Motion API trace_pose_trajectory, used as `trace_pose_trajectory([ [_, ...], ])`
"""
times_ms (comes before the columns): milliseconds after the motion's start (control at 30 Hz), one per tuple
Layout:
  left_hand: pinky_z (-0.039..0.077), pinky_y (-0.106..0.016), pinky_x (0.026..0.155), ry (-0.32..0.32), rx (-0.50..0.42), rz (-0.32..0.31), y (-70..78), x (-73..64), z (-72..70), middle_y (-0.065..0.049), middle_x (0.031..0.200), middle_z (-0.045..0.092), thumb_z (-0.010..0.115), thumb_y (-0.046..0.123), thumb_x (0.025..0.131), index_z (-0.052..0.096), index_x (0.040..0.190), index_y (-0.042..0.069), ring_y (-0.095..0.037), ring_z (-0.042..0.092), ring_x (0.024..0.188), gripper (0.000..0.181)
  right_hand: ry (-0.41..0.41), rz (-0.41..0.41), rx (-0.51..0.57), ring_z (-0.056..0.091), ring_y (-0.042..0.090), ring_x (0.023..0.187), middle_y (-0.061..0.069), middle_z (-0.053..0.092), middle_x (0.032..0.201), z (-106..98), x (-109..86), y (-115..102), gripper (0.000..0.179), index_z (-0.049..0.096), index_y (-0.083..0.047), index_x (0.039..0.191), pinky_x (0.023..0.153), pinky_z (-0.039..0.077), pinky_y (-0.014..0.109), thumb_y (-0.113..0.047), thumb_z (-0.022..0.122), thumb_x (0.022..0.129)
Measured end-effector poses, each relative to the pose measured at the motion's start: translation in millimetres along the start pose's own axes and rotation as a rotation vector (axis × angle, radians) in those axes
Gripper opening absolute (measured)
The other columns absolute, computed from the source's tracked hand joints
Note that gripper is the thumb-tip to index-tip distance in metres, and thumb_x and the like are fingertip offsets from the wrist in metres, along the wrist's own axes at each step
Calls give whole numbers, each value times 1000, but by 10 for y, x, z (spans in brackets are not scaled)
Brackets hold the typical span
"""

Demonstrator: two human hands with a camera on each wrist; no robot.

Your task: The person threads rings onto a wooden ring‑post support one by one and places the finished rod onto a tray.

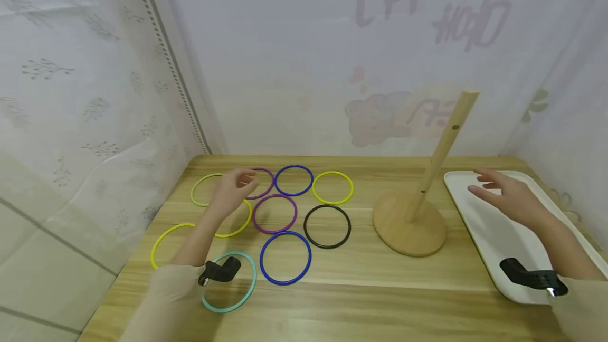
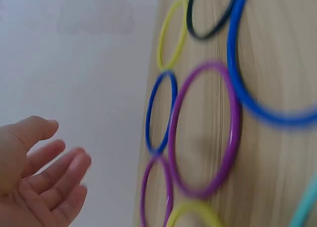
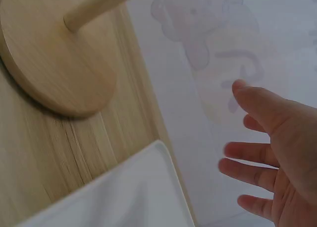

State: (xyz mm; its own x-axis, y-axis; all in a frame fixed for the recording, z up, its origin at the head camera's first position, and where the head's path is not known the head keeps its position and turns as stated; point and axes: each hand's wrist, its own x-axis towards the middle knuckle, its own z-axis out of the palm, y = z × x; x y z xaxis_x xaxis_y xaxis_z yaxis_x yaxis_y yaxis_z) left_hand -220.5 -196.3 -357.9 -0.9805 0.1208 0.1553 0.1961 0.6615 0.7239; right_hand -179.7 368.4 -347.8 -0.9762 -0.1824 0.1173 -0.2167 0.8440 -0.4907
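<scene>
My left hand (image 1: 234,192) hovers over the rings at the left of the table, fingers loosely bent and holding nothing. Beneath and around it lie a purple ring (image 1: 295,214), a second purple ring (image 1: 273,177), a yellow ring (image 1: 250,215) and a yellow-green ring (image 1: 192,192), partly hidden by the hand and forearm. On the right, my right hand (image 1: 513,199) is held above a white tray (image 1: 494,257), its fingers spread and nothing between them. Left of that hand, a wooden post (image 1: 442,154) rises from a round wooden base (image 1: 394,226) with no ring on it.
Blue rings (image 1: 311,257) (image 2: 147,113), a black ring (image 1: 350,226) and another yellow ring (image 1: 352,188) lie flat mid-table. Nearer me are a turquoise ring (image 1: 254,278) and a yellow ring (image 1: 153,252). A printed white cloth (image 1: 285,67) hangs behind the table.
</scene>
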Motion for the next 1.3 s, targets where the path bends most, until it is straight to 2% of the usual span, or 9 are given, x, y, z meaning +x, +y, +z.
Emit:
trace_pose_trajectory([
  [100, 50, -38, 74, -50, -114, 9, 89, 53, 186, -16, 95, 65, 61, 16, 89, 61, 112, -2, -29, 61, 87, 29, 49, -27, 10, 53, 47, 98, 28, 59, 107, 82, -38, -117, 50, 44, 4, 131, 73, 40, 61, -27, 56, 93],
  [267, 50, -30, 66, -170, -231, -5, 172, 129, 522, -17, 88, 66, 63, 11, 87, 62, 106, -5, -32, 61, 79, 25, 80, -74, 59, 56, 43, 93, 20, 64, 102, 247, -98, -271, 43, 51, 0, 127, 73, 42, 60, -22, 59, 91],
  [367, 51, -32, 64, -241, -242, -23, 204, 176, 693, -18, 85, 66, 64, 10, 85, 62, 104, -7, -34, 61, 77, 26, 75, -93, 92, 57, 42, 93, 19, 64, 103, 334, -119, -349, 42, 51, 0, 127, 73, 42, 60, -21, 59, 91],
  [567, 49, -32, 68, -346, -172, -28, 271, 256, 940, -9, 82, 62, 67, 7, 81, 64, 98, -6, -21, 58, 76, 22, 53, -103, 130, 58, 39, 92, 17, 64, 104, 460, -119, -452, 41, 53, 0, 125, 75, 43, 59, -20, 59, 91],
  [667, 49, -28, 65, -357, -106, -24, 294, 273, 1024, -8, 82, 63, 69, 6, 79, 65, 93, -3, -18, 58, 75, 18, 35, -103, 144, 59, 33, 91, 13, 66, 101, 518, -107, -484, 40, 54, 0, 124, 75, 43, 58, -20, 59, 91],
  [833, 50, -27, 60, -355, -64, -56, 343, 282, 1104, -10, 80, 64, 73, 3, 75, 64, 89, -4, -19, 60, 71, 18, 31, -130, 152, 61, 21, 85, 9, 67, 96, 625, -79, -516, 38, 56, -1, 122, 74, 46, 51, -18, 61, 90],
  [967, 49, -26, 61, -340, -25, -72, 381, 288, 1131, -11, 79, 65, 75, 1, 72, 64, 88, -6, -20, 60, 71, 20, 30, -151, 159, 62, 24, 86, 11, 67, 96, 691, -50, -545, 38, 55, 3, 121, 73, 46, 49, -16, 62, 89],
  [1200, 48, -25, 62, -345, 35, -38, 361, 303, 1176, -9, 79, 64, 77, -1, 68, 66, 86, -6, -18, 58, 71, 22, 13, -138, 208, 61, 35, 89, 19, 64, 99, 752, -9, -593, 41, 53, 11, 119, 75, 48, 51, -16, 62, 88],
  [1300, 47, -24, 61, -345, 49, -28, 350, 314, 1205, -8, 76, 63, 77, -3, 68, 66, 85, -6, -17, 56, 68, 20, 24, -141, 213, 62, 34, 87, 16, 65, 95, 779, 11, -599, 38, 55, 10, 115, 73, 50, 45, -15, 64, 87],
])
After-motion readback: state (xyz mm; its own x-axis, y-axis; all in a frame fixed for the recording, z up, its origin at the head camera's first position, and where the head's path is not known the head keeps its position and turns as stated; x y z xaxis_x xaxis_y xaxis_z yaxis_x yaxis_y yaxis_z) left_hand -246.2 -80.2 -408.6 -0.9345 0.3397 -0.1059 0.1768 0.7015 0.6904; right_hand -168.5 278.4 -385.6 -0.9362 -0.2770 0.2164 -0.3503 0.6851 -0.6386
